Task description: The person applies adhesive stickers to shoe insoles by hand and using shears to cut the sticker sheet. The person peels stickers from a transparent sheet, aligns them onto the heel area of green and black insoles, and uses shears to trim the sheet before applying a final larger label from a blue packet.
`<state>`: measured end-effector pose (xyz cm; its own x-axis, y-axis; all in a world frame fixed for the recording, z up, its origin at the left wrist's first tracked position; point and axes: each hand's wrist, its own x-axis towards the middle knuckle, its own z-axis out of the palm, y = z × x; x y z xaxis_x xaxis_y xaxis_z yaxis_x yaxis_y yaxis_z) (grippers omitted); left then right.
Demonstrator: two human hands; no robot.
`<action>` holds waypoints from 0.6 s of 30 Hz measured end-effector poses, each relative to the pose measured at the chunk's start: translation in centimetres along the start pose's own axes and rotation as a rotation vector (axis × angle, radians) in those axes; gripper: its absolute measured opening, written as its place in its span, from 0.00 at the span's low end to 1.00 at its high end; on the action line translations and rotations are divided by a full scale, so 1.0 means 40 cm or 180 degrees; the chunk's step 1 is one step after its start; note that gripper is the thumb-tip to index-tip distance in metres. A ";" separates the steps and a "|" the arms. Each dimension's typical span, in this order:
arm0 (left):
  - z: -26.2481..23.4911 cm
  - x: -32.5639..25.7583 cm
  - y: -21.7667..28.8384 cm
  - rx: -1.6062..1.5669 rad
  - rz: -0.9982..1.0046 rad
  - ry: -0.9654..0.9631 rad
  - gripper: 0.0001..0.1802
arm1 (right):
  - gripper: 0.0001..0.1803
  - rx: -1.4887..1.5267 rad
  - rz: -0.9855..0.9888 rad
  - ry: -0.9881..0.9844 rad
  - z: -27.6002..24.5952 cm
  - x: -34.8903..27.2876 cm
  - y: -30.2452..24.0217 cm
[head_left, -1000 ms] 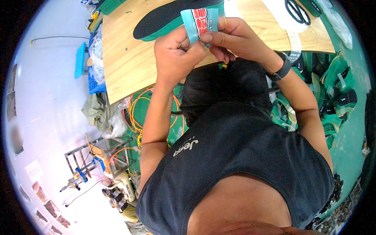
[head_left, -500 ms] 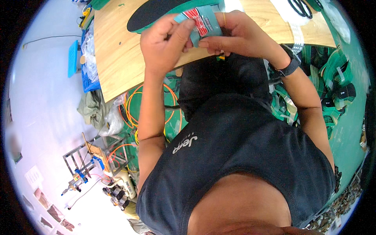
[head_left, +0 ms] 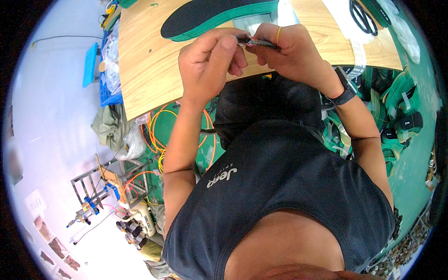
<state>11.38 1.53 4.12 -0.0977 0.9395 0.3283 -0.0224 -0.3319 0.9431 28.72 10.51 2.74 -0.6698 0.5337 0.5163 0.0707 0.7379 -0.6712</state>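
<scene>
Over the near edge of the wooden table, both hands pinch a small flat packet, now turned nearly edge-on so that it shows as a thin dark strip. My left hand grips one end between thumb and fingers. At the other end, the fingers of my right hand are closed on it, with a yellow ring on one finger. The packet's middle looks creased between the two pinches. Just beyond my hands lies a stack of black-topped green insoles on the table.
Black looped bands lie at the table's far right. On the floor at right are piles of green and black insoles. Left of the table stands a blue crate; below it, orange and yellow hoses coil near a metal frame.
The packet has turned from face-on, its teal and red front showing, to nearly edge-on. My hands have shifted slightly, and more of the insole stack is visible.
</scene>
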 end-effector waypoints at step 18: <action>0.008 -0.040 0.051 0.0638 0.0659 0.0236 0.11 | 0.08 0.0254 -0.0109 -0.0010 -0.015 -0.016 0.000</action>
<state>11.81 -0.63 5.53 -0.1522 0.8425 0.5168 0.2019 -0.4854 0.8507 29.57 10.41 2.72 -0.6730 0.5073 0.5382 -0.0114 0.7205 -0.6934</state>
